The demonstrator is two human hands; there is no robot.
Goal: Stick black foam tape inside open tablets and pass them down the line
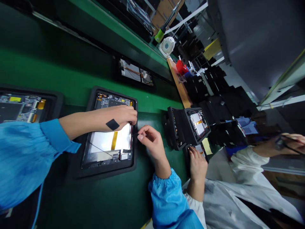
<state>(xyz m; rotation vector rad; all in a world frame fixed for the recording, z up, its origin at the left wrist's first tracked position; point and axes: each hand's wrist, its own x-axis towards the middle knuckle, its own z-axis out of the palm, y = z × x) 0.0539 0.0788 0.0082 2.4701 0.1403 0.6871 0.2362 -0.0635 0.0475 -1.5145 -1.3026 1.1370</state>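
Lying on the worktop (59,200), the open tablet (105,140) points its long axis up the view; the right hand (152,142) pinches, seemingly, a wire (136,134); the left hand's (121,116) grip can't be told.

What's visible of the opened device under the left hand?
The opened device lies insides up on the green work surface. A thick black frame with rounded corners surrounds it. A circuit board shows at its far end; nearer are silvery panels with a gold strip and a thin dark wire. The left hand covers part of the middle; the right hand is by the right edge, contact unclear.
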